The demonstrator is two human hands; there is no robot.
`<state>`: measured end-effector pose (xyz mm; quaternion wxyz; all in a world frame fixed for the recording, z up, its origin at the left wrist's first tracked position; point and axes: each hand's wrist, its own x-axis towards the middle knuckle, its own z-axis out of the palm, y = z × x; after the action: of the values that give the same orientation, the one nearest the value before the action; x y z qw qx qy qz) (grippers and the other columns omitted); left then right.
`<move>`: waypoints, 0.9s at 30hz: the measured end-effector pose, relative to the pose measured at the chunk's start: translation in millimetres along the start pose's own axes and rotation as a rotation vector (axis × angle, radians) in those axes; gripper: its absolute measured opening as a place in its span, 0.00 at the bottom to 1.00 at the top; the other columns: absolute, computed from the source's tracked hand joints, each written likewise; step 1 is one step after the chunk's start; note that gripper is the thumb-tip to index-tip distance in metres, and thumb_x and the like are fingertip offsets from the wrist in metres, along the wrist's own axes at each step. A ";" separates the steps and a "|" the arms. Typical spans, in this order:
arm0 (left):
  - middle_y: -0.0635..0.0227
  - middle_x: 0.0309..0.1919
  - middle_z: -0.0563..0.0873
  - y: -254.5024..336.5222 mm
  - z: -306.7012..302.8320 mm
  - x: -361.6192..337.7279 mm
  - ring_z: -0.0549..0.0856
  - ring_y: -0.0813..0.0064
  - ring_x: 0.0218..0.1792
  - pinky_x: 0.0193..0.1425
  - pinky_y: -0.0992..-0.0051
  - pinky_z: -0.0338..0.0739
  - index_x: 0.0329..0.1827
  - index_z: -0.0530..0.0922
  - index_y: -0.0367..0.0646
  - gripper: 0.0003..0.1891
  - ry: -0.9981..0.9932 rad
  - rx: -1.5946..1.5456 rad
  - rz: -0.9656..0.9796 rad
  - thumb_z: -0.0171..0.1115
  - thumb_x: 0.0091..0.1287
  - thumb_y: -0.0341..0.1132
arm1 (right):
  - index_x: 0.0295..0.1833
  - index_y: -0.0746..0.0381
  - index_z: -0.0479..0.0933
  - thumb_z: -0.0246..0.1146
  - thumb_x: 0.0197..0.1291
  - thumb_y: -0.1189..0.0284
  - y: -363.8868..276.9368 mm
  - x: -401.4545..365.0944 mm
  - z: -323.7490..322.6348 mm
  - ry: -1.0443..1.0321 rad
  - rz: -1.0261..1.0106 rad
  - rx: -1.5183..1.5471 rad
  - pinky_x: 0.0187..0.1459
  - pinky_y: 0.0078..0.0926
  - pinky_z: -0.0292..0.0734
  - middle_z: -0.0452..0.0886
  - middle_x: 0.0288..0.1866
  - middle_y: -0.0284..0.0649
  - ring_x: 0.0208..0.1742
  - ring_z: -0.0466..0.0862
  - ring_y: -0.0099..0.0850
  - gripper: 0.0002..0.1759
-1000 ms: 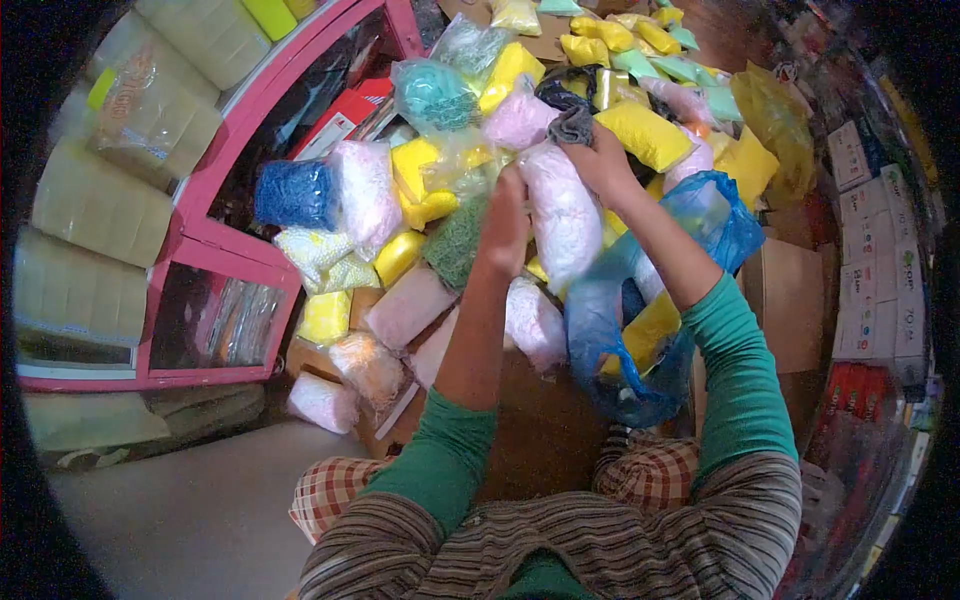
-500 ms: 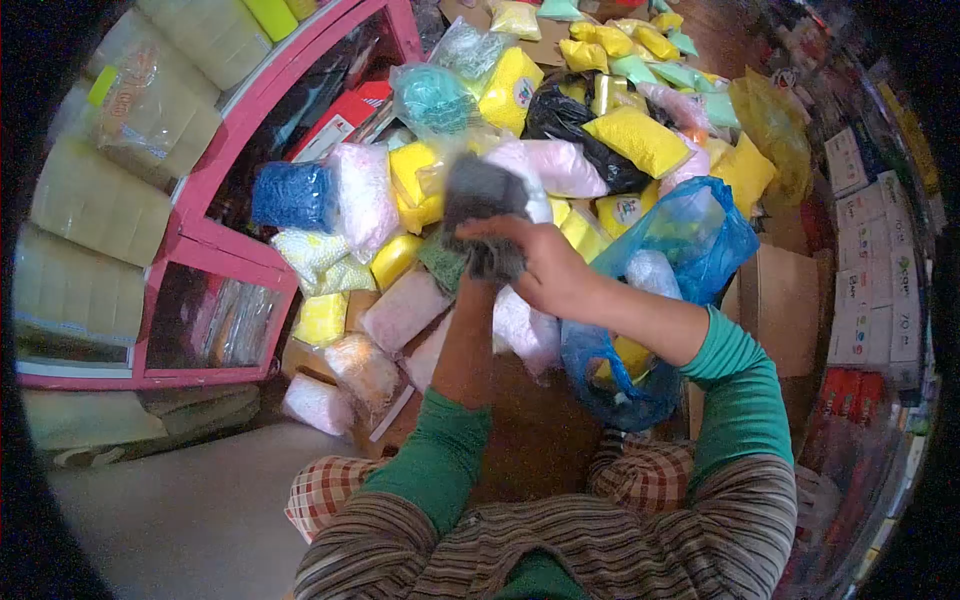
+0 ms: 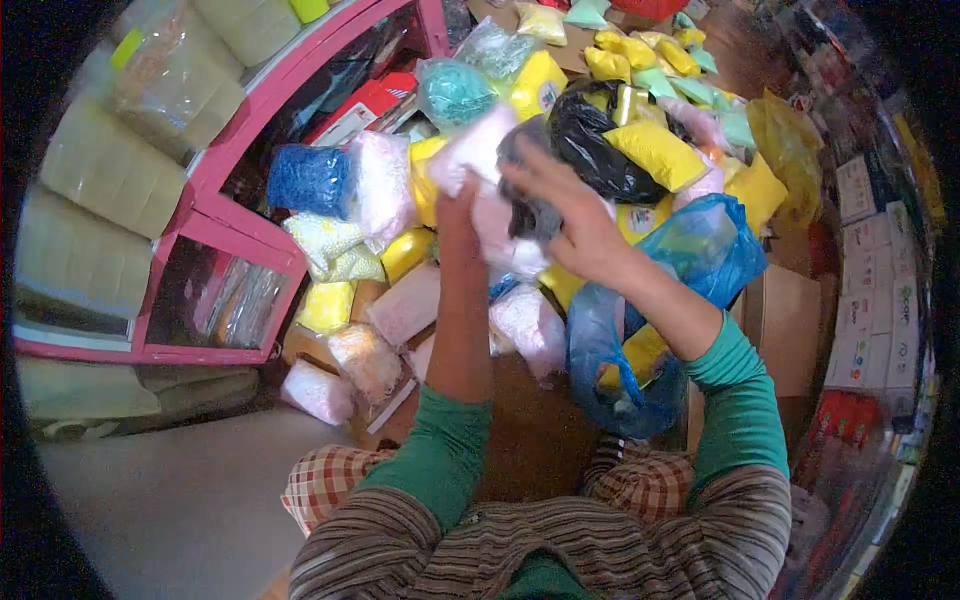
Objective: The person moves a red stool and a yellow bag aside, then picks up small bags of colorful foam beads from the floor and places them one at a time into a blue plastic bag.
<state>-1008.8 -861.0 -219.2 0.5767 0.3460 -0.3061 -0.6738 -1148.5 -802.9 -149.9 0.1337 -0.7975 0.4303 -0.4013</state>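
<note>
A pale pink bag (image 3: 472, 150) is held up at the upper middle of the frame, above the pile of packets. Its lower left is gripped by the left hand (image 3: 458, 205), whose fingers are bent round behind it and mostly hidden. A dark cloth (image 3: 528, 215) is pressed to the bag's right side by the right hand (image 3: 590, 225). The fingers of that hand are stretched long and only loosely bent over the cloth, so that it is held between hand and bag. Bag and cloth are both blurred, and the exact edge where they meet cannot be made out.

The step in hand is judged to be the wiping of the bag's outside. For the next move, a firm hold by the left hand would be called for, with the bag turned so that another face is offered to the cloth; the pressure should be kept light, as the wrapping seems thin and the filling soft.

Just right of the frame's centre, a blue plastic bag (image 3: 590, 345) is seen lying with a yellow packet (image 3: 640, 350) in it. A black bag (image 3: 575, 125) is placed at the upper middle, beyond the right hand, and a dark blue packet (image 3: 310, 182) is set toward the upper left, near the pink cabinet frame (image 3: 240, 240).
</note>
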 end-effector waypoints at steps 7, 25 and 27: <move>0.58 0.47 0.74 9.3 -15.5 8.9 0.76 0.64 0.47 0.50 0.67 0.73 0.56 0.65 0.36 0.25 -0.166 -0.480 0.023 0.48 0.64 0.47 | 0.38 0.65 0.75 0.63 0.40 0.74 28.6 -37.6 -57.1 -0.118 0.392 0.354 0.43 0.24 0.72 0.80 0.36 0.38 0.38 0.78 0.24 0.14; 0.40 0.50 0.68 -117.4 97.0 -90.1 0.69 0.45 0.52 0.58 0.60 0.63 0.61 0.52 0.32 0.36 -0.638 1.395 0.039 0.61 0.54 0.37 | 0.45 0.66 0.73 0.61 0.44 0.67 76.4 -149.2 -186.3 -0.729 0.954 -0.331 0.46 0.32 0.70 0.77 0.43 0.48 0.42 0.76 0.38 0.21; 0.39 0.52 0.67 -109.6 102.5 -80.5 0.69 0.44 0.52 0.56 0.58 0.64 0.61 0.55 0.35 0.32 -0.543 1.379 0.224 0.58 0.56 0.37 | 0.45 0.64 0.73 0.61 0.46 0.72 89.5 -138.8 -188.3 -0.521 0.716 -0.188 0.44 0.27 0.71 0.78 0.39 0.41 0.42 0.76 0.30 0.17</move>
<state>-1147.0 -763.9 -240.2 0.1982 0.4173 -0.8240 -0.3280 -1385.2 -721.0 -151.9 0.2950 -0.6817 0.6654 -0.0749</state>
